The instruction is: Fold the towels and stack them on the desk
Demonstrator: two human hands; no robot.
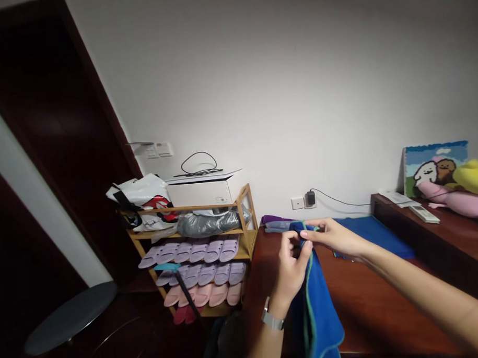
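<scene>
A blue cloth (322, 306) with green stitched edging hangs in folds in front of the wooden table. My left hand (292, 263), with a silver watch band at the wrist, pinches its upper edge. Close beside it, my right hand (331, 236) grips the same edge between thumb and fingers. The cloth's lower end runs out of the frame. Behind my right hand, another blue cloth (378, 234) lies flat on the table (368, 289). Folded purple and grey-blue items (277, 224) lie at the table's back left.
A wooden rack (247, 241) left of the table holds rows of slippers (206, 253), a white box (200, 193) and a bag (145, 195). On the raised ledge at right are a remote (424, 214), plush toys (459, 197) and a picture (436, 161). A round stool (71, 318) stands lower left.
</scene>
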